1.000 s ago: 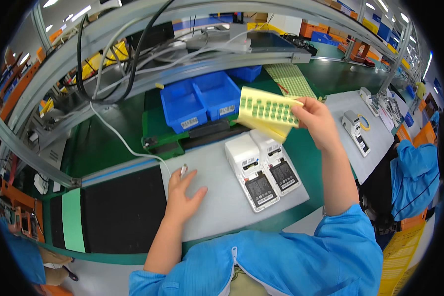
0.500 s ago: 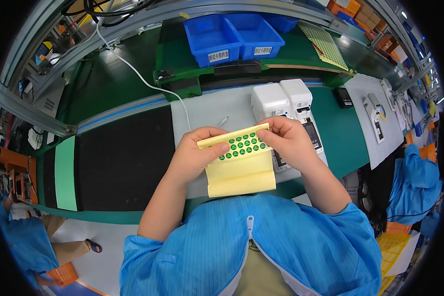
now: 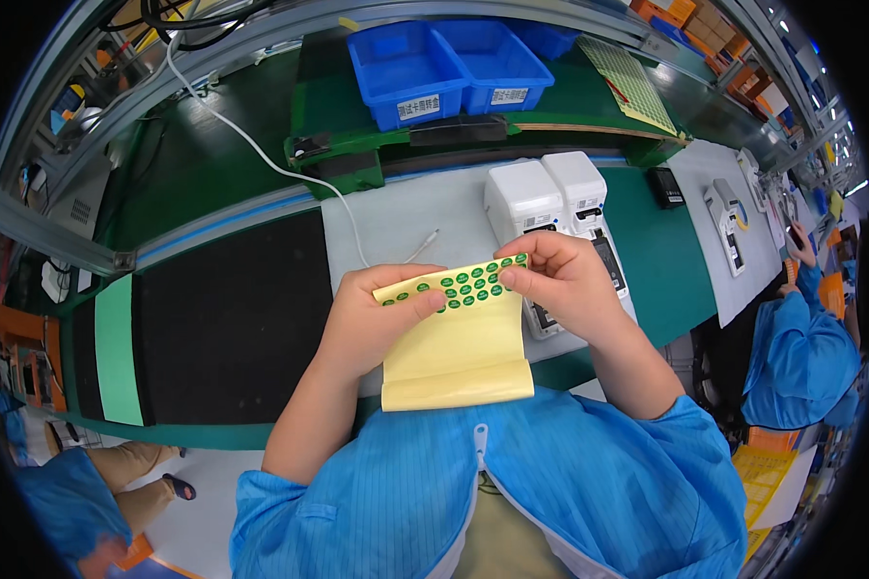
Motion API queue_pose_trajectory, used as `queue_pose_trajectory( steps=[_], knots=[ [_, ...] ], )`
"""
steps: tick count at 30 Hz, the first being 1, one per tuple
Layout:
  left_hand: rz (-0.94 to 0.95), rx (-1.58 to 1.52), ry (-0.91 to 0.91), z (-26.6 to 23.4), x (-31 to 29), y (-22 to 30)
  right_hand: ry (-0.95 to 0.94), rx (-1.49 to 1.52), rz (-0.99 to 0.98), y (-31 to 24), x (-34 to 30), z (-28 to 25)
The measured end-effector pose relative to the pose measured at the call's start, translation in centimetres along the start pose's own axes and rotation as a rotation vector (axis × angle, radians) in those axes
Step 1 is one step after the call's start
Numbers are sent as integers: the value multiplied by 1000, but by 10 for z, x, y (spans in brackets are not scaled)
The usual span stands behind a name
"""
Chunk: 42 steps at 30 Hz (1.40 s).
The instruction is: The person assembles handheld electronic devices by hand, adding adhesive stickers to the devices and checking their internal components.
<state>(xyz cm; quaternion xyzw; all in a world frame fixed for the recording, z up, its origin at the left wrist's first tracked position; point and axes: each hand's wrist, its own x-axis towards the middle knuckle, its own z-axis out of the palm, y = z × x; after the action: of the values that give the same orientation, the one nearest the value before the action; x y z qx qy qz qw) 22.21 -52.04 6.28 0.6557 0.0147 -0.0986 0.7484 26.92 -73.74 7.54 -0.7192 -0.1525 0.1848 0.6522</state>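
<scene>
A pale yellow sheet of round green stickers [image 3: 459, 343] hangs between my two hands in front of my chest. Green dots run in rows along its upper part; the lower part is plain and curls up at the bottom edge. My left hand [image 3: 372, 314] pinches the sheet's upper left side, thumb on top of the stickers. At the upper right, my right hand [image 3: 565, 285] holds the corner between thumb and fingers. Just beyond the right hand, two white devices [image 3: 523, 196] stand side by side on a grey mat [image 3: 381, 220], partly hidden by that hand.
A white cable [image 3: 261, 145] trails onto the mat. Blue bins [image 3: 406, 77] and a yellow-green dotted sheet [image 3: 628, 82] lie on the raised shelf. To the left is a black mat [image 3: 232, 328]; to the right, a black box [image 3: 664, 187]. Co-workers in blue [image 3: 801, 357] sit or stand at both sides.
The sheet's upper edge has turned back, showing more of the top row of stickers, and its lower end hangs lower. Both hands keep hold. A co-worker's hand at the right has come up.
</scene>
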Motion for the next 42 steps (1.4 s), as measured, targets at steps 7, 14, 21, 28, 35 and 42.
queue_pose_trajectory(
  steps=[7, 14, 21, 28, 35, 42],
  knots=[
    [-89, -91, 81, -1, 1, -1, 95, -267, -182, -8, -6, -11],
    [-80, -2, 60, 2, 3, -5, -8, -710, -390, -16, -6, -14],
    [-95, 73, 92, 2, 5, -10, 310, -614, -284, 6, -4, -71],
    [-75, 41, 62, 4, 8, -17, 464, -742, -229, 35, 10, -129],
    [-71, -26, 68, 3, 11, -22, 431, -808, -313, 48, 18, -129],
    [-83, -2, 65, 3, 11, -22, 461, -1014, -421, 52, 20, -127]
  ],
)
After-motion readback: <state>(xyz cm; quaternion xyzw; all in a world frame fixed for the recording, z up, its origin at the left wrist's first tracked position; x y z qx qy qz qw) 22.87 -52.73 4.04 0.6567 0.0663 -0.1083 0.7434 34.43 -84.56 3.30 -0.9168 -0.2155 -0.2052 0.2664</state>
